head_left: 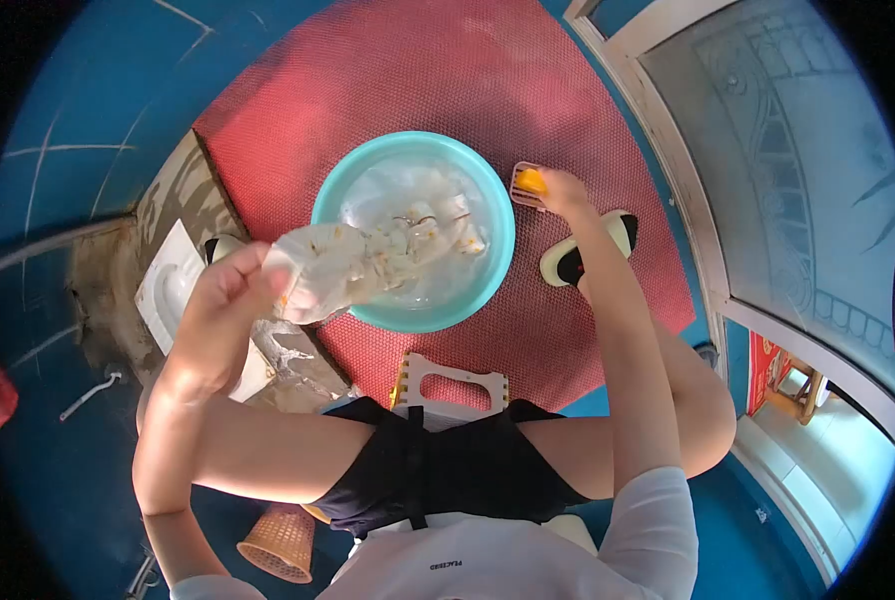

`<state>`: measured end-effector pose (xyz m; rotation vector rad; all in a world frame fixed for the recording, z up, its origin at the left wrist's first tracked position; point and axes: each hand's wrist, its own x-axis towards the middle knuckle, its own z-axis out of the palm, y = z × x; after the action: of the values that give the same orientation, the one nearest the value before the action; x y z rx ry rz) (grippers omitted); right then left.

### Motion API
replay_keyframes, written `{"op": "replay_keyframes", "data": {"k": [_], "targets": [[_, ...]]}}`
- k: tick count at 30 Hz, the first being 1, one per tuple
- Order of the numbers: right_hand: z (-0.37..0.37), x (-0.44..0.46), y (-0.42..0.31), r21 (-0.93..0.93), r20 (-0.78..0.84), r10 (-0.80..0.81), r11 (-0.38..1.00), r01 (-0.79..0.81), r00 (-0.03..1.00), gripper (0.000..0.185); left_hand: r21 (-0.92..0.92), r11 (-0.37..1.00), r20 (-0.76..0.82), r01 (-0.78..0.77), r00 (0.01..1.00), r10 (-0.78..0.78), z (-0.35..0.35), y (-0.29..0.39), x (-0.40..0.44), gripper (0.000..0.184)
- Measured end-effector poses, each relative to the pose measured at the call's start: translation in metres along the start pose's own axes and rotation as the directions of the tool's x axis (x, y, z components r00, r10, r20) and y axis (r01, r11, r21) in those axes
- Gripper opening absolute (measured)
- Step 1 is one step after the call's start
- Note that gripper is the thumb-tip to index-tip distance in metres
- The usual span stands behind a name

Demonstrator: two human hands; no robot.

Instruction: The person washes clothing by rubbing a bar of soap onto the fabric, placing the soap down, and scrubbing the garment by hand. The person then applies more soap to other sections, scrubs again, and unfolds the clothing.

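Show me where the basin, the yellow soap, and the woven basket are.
basin [504, 262]: head view, right rim
yellow soap [532, 181]: head view, middle of its visible face
woven basket [280, 546]: head view, side wall

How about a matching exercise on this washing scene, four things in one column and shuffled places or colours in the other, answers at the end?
Things
1. Basin
2. Pale fabric
3. Small orange block
4. Perforated basket

Places and colours
A. By the fingers of the right hand, at the pink dish
B. Tan, near the left thigh
C. Turquoise, on the red mat
D. Held up by the left hand

Right pairs
1-C, 2-D, 3-A, 4-B
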<state>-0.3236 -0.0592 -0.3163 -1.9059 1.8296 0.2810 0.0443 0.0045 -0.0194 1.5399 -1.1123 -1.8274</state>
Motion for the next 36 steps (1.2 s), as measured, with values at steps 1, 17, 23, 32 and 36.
{"op": "replay_keyframes", "data": {"k": [1, 17, 23, 32, 36], "targets": [[0.003, 0.002, 0.003, -0.033, 0.002, -0.013, 0.999, 0.013, 1.000, 0.029, 0.000, 1.000, 0.010, 0.010, 1.000, -0.010, 0.002, -0.001, 0.003, 0.021], [-0.073, -0.017, -0.069, 0.570, -0.107, -0.326, 0.754, 0.326, 0.939, 0.030, 0.223, 0.972, 0.114, -0.078, 0.992, 0.054, -0.009, -0.003, 0.002, 0.014], [-0.128, -0.121, -0.217, 0.790, -0.359, -0.693, 0.131, 0.599, 0.625, 0.033, 0.129, 0.978, 0.163, -0.166, 0.976, 0.144, -0.008, -0.012, -0.018, 0.022], [-0.119, -0.161, -0.227, 0.874, -0.412, -0.461, 0.042, 0.484, 0.786, 0.017, -0.232, 0.934, -0.110, -0.272, 0.961, 0.253, -0.023, -0.013, -0.026, 0.031], [-0.132, -0.170, -0.226, 0.794, -0.588, -0.282, -0.025, 0.607, 0.758, 0.013, -0.338, 0.871, -0.139, -0.356, 0.935, 0.328, -0.007, -0.025, -0.001, 0.026]]}}
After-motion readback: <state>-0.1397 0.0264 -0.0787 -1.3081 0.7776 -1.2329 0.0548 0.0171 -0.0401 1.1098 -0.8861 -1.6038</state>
